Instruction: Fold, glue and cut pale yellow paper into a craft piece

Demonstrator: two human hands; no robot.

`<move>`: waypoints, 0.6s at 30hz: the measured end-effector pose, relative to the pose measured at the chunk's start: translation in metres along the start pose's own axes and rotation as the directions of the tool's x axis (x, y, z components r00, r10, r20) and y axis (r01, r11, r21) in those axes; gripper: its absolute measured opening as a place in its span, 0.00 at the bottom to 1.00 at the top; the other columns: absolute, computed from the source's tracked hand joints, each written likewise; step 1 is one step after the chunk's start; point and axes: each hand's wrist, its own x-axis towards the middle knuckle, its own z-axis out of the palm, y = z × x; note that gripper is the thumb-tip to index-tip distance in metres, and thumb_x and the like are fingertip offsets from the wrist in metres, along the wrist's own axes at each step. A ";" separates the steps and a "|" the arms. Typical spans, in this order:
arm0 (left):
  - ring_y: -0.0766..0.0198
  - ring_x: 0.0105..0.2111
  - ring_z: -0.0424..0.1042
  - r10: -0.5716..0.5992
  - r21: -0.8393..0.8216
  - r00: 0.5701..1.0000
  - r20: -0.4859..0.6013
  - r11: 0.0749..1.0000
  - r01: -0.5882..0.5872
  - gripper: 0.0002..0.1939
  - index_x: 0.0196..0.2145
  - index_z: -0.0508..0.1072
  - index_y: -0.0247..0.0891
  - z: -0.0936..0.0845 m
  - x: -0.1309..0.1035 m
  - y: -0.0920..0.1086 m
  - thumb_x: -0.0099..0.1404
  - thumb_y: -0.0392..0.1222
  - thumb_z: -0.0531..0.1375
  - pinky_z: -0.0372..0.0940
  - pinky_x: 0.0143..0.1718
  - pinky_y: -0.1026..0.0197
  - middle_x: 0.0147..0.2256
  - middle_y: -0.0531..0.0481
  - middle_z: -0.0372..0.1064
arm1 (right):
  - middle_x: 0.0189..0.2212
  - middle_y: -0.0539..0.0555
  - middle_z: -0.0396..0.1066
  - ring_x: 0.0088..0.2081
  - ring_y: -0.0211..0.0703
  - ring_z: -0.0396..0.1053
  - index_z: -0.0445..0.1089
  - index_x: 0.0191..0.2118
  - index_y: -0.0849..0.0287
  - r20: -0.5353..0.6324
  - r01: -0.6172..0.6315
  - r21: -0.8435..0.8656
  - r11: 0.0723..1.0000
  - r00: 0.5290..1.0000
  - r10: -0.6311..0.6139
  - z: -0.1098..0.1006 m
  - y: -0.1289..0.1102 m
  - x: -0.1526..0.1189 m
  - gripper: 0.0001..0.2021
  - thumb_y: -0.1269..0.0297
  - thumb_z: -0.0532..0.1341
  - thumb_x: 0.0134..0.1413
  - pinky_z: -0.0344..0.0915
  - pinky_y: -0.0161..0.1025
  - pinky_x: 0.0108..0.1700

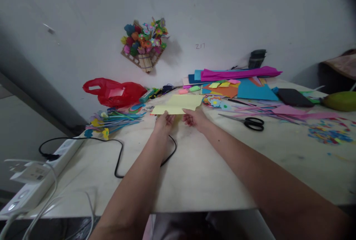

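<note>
A pale yellow sheet of paper (178, 103) is held up over the middle of the table, with a crease or folded edge across it. My left hand (165, 122) grips its near edge, thumb on top and fingers curled beneath. At the same edge, a little to the right, my right hand (195, 120) pinches the paper between thumb and curled fingers. Just right of the paper lie paper flowers (215, 102). Black-handled scissors (250, 122) rest on the table beyond my right hand, blades pointing left.
A red plastic bag (116, 92) and paper flowers on stems (114, 121) lie left. Coloured paper sheets (257, 89), a black phone-like slab (294, 97) and paper scraps (329, 132) are right. A black cable (119, 158) crosses toward a power strip (59, 155).
</note>
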 end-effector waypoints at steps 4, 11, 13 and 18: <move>0.68 0.24 0.72 0.011 -0.056 0.999 -0.037 0.998 -0.013 0.07 0.32 0.67 0.35 0.004 -0.003 -0.005 0.64 0.30 0.51 0.69 0.28 0.67 0.24 0.50 0.70 | 0.13 0.50 0.66 0.13 0.32 0.61 0.63 0.21 0.63 -0.143 0.135 -0.009 0.991 0.981 -0.135 0.013 0.008 -0.003 0.12 0.61 0.60 0.48 0.53 0.28 0.12; 0.67 0.23 0.72 0.031 -0.030 0.999 -0.035 0.999 -0.032 0.07 0.31 0.66 0.36 0.004 -0.003 -0.003 0.64 0.33 0.51 0.69 0.28 0.65 0.24 0.49 0.70 | 0.11 0.50 0.65 0.12 0.32 0.59 0.63 0.19 0.61 -0.256 0.108 -0.057 0.993 0.959 -0.119 0.011 0.011 0.002 0.10 0.66 0.59 0.46 0.52 0.28 0.12; 0.67 0.23 0.72 0.052 -0.029 0.997 -0.051 0.998 -0.054 0.07 0.32 0.66 0.35 0.003 -0.002 0.000 0.64 0.33 0.49 0.68 0.28 0.65 0.25 0.49 0.70 | 0.11 0.51 0.65 0.12 0.32 0.60 0.63 0.19 0.62 -0.262 0.105 -0.061 0.993 0.958 -0.117 0.011 0.011 0.001 0.10 0.67 0.60 0.46 0.52 0.28 0.12; 0.67 0.23 0.71 0.116 -0.010 0.989 -0.086 0.993 -0.118 0.08 0.33 0.65 0.35 -0.002 0.004 0.009 0.65 0.33 0.48 0.69 0.30 0.62 0.24 0.50 0.70 | 0.10 0.51 0.65 0.11 0.31 0.60 0.63 0.19 0.63 -0.262 0.104 -0.060 0.993 0.958 -0.116 0.013 0.008 -0.002 0.09 0.68 0.60 0.46 0.52 0.28 0.12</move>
